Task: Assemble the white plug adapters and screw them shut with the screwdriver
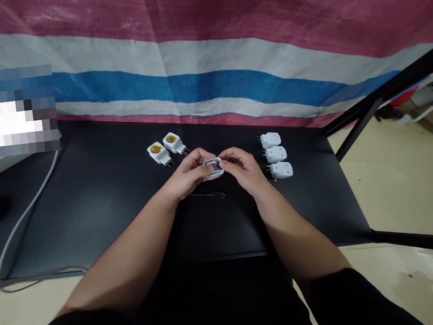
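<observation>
Left hand [186, 176] and right hand [244, 169], fingers of both pinching one white plastic casing [216, 173], screwdriver [217, 195] nearby on black bench [103, 196], three white plugs [276, 154] at right

The light is soft and rather dim, and the black table [95, 197] looks dark. Pale glare streaks the floor [391, 189] at near right. Wide-angle distortion stretches the near corners, where black sleeves [361, 302] lose texture. Coarse pixel blocks [7, 113] mask the far left; the held white casing [216, 173] lacks fine detail.
</observation>
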`<control>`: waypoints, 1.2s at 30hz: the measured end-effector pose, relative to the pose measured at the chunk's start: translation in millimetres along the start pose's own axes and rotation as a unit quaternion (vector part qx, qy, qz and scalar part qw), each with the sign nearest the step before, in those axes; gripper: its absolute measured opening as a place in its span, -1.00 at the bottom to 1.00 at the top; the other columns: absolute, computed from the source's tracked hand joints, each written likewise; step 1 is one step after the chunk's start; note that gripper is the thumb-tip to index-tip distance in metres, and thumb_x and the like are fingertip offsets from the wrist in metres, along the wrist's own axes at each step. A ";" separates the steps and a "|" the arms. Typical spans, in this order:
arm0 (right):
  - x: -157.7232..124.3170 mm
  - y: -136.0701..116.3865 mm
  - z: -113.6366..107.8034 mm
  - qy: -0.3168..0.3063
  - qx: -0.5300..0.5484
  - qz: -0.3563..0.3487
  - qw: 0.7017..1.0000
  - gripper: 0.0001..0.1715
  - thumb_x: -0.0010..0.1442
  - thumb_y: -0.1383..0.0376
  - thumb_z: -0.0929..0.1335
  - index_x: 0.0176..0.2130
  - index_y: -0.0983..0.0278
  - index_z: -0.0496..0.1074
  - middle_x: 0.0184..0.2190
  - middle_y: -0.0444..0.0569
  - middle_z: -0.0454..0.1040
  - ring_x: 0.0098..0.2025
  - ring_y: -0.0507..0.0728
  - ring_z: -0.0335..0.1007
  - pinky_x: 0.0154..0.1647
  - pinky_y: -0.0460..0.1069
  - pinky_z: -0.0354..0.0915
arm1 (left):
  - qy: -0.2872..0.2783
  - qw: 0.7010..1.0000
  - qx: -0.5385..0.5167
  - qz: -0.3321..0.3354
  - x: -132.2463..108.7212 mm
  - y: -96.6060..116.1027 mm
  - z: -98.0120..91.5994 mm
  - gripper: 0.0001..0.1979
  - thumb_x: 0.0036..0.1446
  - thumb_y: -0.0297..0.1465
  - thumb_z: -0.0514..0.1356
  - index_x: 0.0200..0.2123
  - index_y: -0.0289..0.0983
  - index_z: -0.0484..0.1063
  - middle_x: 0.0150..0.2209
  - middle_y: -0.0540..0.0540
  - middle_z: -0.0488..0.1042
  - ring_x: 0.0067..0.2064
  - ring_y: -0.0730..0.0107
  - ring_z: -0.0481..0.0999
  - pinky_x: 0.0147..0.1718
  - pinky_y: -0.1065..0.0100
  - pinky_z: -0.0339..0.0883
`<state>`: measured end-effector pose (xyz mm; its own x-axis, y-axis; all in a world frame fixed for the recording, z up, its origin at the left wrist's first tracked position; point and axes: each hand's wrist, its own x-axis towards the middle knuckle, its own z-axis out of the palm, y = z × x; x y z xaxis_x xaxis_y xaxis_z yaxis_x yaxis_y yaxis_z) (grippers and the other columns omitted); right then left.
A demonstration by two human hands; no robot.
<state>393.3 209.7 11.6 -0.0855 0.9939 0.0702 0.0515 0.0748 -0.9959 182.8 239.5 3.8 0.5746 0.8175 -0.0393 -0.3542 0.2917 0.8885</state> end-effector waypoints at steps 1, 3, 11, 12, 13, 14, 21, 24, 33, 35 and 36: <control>0.0 -1.4 -1.2 0.010 -0.002 0.003 1.000 -0.61 0.21 -0.08 0.60 -0.16 0.11 0.60 -0.21 -0.09 0.68 -0.16 0.19 0.61 -0.08 0.13 0.58 | -0.013 0.999 0.028 0.014 -0.8 0.3 -0.2 -0.63 0.16 -0.27 0.59 -0.03 -0.16 0.59 -0.11 -0.08 0.66 -0.08 0.25 0.72 0.04 0.14 0.66; 0.1 -3.2 -4.1 0.031 0.003 0.011 0.999 -0.63 0.19 -0.06 0.60 -0.19 0.11 0.60 -0.26 -0.12 0.66 -0.22 0.16 0.59 -0.16 0.10 0.57 | -0.021 0.992 0.107 0.064 -2.5 0.7 0.1 -0.57 0.16 -0.28 0.58 0.05 -0.15 0.59 -0.05 -0.12 0.64 -0.04 0.22 0.70 0.05 0.13 0.64; -7.0 -4.9 -8.2 0.010 0.017 0.055 0.998 -0.49 0.11 -0.16 0.64 -0.23 0.14 0.58 -0.32 -0.13 0.62 -0.36 0.11 0.55 -0.32 0.06 0.60 | 0.014 0.878 0.402 0.259 -5.1 -0.3 5.4 -0.56 0.14 -0.31 0.57 0.08 -0.16 0.64 0.00 -0.20 0.67 0.04 0.07 0.65 0.12 0.04 0.53; -10.2 -5.4 -8.0 0.007 -0.001 0.049 0.999 -0.48 0.16 -0.18 0.61 -0.20 0.15 0.58 -0.32 -0.11 0.62 -0.37 0.13 0.56 -0.32 0.08 0.61 | 0.019 0.875 0.411 0.254 -5.4 -0.9 4.9 -0.61 0.19 -0.31 0.54 0.07 -0.17 0.64 -0.01 -0.19 0.69 0.01 0.09 0.66 0.09 0.07 0.53; -14.1 -5.9 -8.0 0.012 -0.036 0.034 0.999 -0.49 0.22 -0.18 0.57 -0.17 0.16 0.59 -0.31 -0.08 0.62 -0.37 0.14 0.56 -0.32 0.10 0.60 | 0.025 0.874 0.418 0.246 -5.7 -1.6 4.0 -0.63 0.21 -0.31 0.52 0.06 -0.19 0.64 -0.02 -0.19 0.70 0.00 0.11 0.67 0.07 0.10 0.52; -18.8 -6.4 -8.2 0.025 -0.088 0.011 0.996 -0.53 0.29 -0.15 0.53 -0.14 0.17 0.60 -0.27 -0.05 0.62 -0.37 0.15 0.56 -0.32 0.12 0.60 | 0.031 0.874 0.425 0.235 -6.1 -2.4 2.8 -0.64 0.21 -0.32 0.51 0.05 -0.20 0.63 -0.02 -0.19 0.70 -0.01 0.12 0.68 0.05 0.12 0.52; -51.2 1.2 -10.2 0.075 -0.421 -0.130 0.895 -0.73 0.36 0.35 0.39 0.02 0.24 0.63 0.13 0.25 0.58 0.09 0.37 0.65 0.23 0.35 0.59 | 0.055 0.845 0.503 0.175 -5.9 -10.2 -6.1 -0.50 0.10 -0.37 0.54 0.12 -0.16 0.61 0.02 -0.18 0.72 0.04 0.01 0.68 0.10 0.04 0.51; -56.7 5.8 -10.7 0.048 -0.454 -0.142 0.878 -0.70 0.36 0.40 0.37 0.03 0.26 0.62 0.11 0.26 0.58 0.16 0.41 0.62 0.30 0.38 0.55 | 0.035 0.839 0.516 0.165 -4.2 -13.0 -7.3 -0.51 0.08 -0.39 0.53 0.11 -0.16 0.63 0.03 -0.18 0.73 0.04 -0.03 0.69 0.13 -0.01 0.50; -72.8 -2.5 -24.0 0.025 -0.535 -0.138 0.833 -0.64 0.27 0.45 0.42 0.03 0.23 0.64 0.19 0.28 0.57 0.23 0.51 0.47 0.29 0.48 0.51 | 0.035 0.836 0.522 0.164 -2.6 -13.8 -8.7 -0.59 0.08 -0.36 0.54 0.01 -0.13 0.65 -0.06 -0.13 0.73 -0.04 0.02 0.66 0.03 0.04 0.49; -76.0 -0.9 -25.7 0.007 -0.544 -0.138 0.827 -0.62 0.29 0.47 0.40 0.06 0.24 0.64 0.19 0.26 0.59 0.25 0.50 0.46 0.32 0.48 0.50 | 0.041 0.839 0.518 0.162 -2.3 -14.1 -8.9 -0.59 0.08 -0.35 0.54 0.02 -0.14 0.65 -0.06 -0.13 0.73 -0.04 0.02 0.65 0.04 0.04 0.49; -77.0 -0.2 -26.3 0.004 -0.547 -0.140 0.826 -0.61 0.31 0.49 0.39 0.06 0.23 0.64 0.17 0.25 0.60 0.24 0.49 0.46 0.32 0.47 0.50 | 0.044 0.841 0.514 0.162 -2.1 -14.3 -8.9 -0.59 0.08 -0.36 0.54 0.02 -0.13 0.65 -0.06 -0.13 0.73 -0.03 0.02 0.65 0.04 0.04 0.48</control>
<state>426.0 135.3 7.9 -0.2397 0.9253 0.2937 0.8986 0.3260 -0.2938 180.1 238.0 -12.8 0.4971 0.8184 0.2884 0.3701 -0.5006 0.7826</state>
